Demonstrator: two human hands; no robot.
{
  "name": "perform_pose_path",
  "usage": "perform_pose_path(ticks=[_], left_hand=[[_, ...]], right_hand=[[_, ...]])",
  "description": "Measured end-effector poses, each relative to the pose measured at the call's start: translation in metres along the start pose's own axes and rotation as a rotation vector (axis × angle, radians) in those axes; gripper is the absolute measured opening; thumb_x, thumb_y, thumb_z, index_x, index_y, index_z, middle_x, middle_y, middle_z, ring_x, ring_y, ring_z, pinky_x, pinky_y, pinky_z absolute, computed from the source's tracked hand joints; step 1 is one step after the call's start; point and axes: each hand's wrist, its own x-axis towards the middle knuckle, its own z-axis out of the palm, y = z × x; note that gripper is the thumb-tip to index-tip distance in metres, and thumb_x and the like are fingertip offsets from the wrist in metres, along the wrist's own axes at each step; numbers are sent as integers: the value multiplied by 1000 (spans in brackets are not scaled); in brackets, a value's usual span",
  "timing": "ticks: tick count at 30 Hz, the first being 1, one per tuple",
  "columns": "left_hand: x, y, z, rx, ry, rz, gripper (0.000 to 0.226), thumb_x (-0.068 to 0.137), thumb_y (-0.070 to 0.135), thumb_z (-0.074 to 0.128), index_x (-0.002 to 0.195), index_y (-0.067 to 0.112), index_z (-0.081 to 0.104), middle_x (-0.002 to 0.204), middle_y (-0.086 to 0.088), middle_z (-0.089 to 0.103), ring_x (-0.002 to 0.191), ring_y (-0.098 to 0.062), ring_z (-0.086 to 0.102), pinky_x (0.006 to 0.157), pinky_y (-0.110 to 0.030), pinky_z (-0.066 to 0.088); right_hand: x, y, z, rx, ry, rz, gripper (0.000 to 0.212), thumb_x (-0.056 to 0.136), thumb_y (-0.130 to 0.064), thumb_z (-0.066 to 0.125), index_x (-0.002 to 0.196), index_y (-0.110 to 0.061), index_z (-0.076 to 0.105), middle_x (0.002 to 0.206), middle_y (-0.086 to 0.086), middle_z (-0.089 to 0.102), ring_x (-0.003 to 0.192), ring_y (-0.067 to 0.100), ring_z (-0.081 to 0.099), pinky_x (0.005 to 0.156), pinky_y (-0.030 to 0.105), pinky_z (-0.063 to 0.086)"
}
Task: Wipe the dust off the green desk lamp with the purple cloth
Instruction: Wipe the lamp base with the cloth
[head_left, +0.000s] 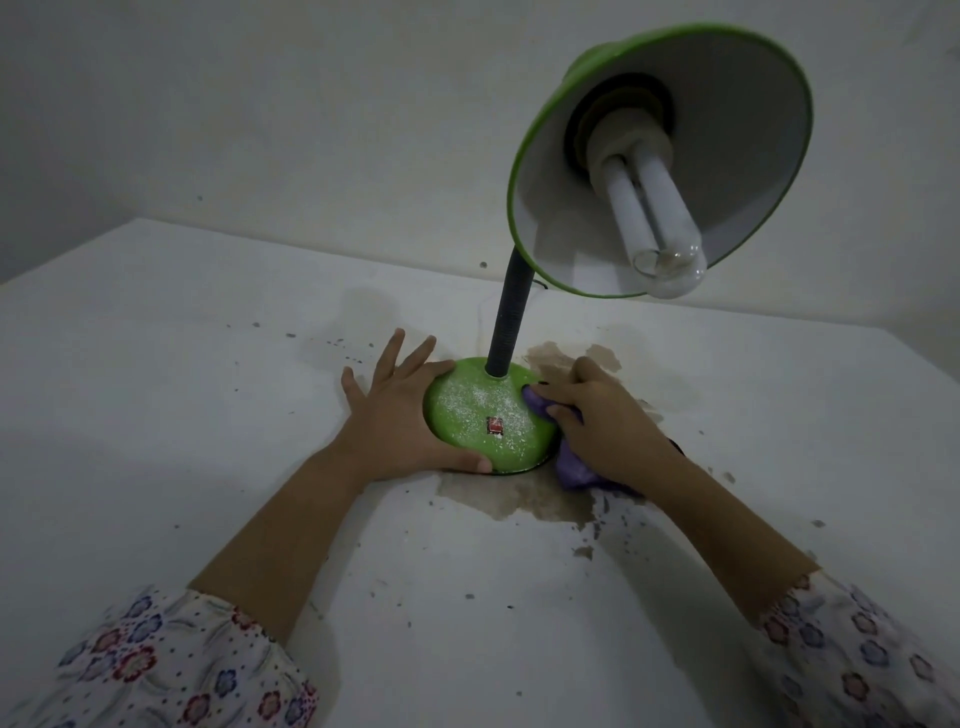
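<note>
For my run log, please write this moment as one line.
stage: wiping base | left hand: flat, steadies lamp base | right hand: holds purple cloth at base edge | dust: on base

The dusty round base (485, 415) of the green desk lamp (660, 156) was steadied on the stained white worktop (156, 389) by the spread left hand (395, 415), while the purple cloth (571, 467) was pressed against its right edge by the right hand (608, 421).

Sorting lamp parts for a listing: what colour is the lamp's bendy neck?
The neck is black and ribbed, rising from the green base; the head view shows it clearly.
</note>
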Motion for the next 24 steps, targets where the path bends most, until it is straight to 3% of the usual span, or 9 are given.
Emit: perform_pose_path(ticks=[3,5,8,11,13,16,20,24], left_hand=[[1,-1,1,-16,11,21,127,29,87,60,140,33,33,154,19,17,140,2,-16,107,-63,-14],[2,-2,1,-43,13,21,125,28,87,58,138,33,34,148,20,27,140,4,-10,107,-62,-15],[2,-2,0,-64,9,15,123,28,87,59,137,34,36,145,23,30,140,6,-5,107,-62,-16],[1,-2,0,-72,18,12,124,26,88,59,136,35,36,144,24,30,140,6,-2,107,-62,-17],[0,-2,0,-76,20,11,124,25,88,59,136,36,36,143,24,30,140,5,-2,107,-62,-17],[1,-2,1,-84,21,16,123,26,88,59,135,36,36,143,24,31,141,5,-1,107,-62,-16],[2,-3,1,-81,26,22,121,26,87,59,134,36,37,142,23,31,141,4,1,108,-61,-16],[2,-3,-1,-93,34,15,119,26,86,60,133,37,38,143,21,32,141,3,4,108,-60,-16]], right_hand=[[-16,0,0,-47,-16,-80,34,94,-13,51,126,-20,59,92,-2,38,85,15,41,71,24,29],[-12,0,0,-69,-21,-71,33,94,-13,50,125,-21,59,93,-2,38,87,17,44,70,22,27],[15,2,3,-137,-34,28,30,95,-12,47,119,-17,63,95,7,45,94,26,53,69,23,32],[37,5,5,-19,12,148,27,93,-11,48,114,-11,65,88,5,47,99,26,55,69,23,32],[38,4,5,34,22,117,26,93,-8,48,111,-10,68,81,2,46,92,24,53,69,24,32],[23,2,5,-20,10,27,30,93,-5,48,113,-14,68,91,12,49,87,24,48,72,28,33],[0,3,10,-157,28,-114,29,89,-2,50,107,-14,70,91,12,52,86,28,42,64,29,24],[23,6,11,-195,0,-62,29,85,-3,58,108,-17,68,90,4,43,90,28,46,72,34,40]])
